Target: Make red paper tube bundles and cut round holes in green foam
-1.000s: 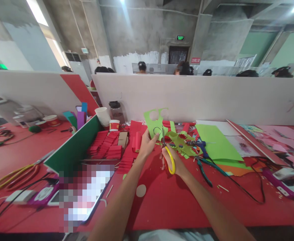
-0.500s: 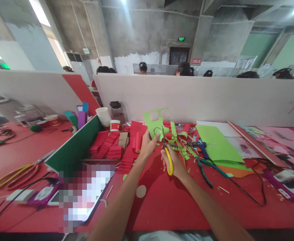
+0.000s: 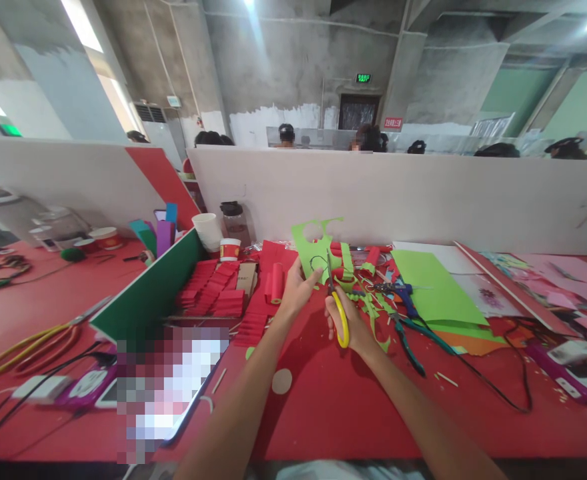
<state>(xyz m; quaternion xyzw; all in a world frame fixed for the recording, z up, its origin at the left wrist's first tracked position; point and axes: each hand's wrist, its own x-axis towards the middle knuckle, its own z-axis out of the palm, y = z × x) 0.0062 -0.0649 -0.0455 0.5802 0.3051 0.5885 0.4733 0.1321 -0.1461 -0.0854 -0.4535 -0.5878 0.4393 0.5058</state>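
My left hand pinches the lower edge of a light green sheet of paper, held up off the table. The sheet has a round hole near its top and a circle drawn in dark line lower down. Yellow-handled scissors are in my right hand, fingers through the loops. Their blades point up and meet the right side of the sheet, beside the drawn circle. Green paper scraps lie just right of the scissors. A pale round disc rests on the red table below my left wrist.
Folded red paper strips and a red roll lie at left, by a green board. A blurred phone sits in front. Pliers, a glue gun and green sheets are at right. A white partition stands behind.
The green sheet and both hands have shifted slightly right. The scissor blades have moved a little relative to the drawn circle, which now shows more fully.
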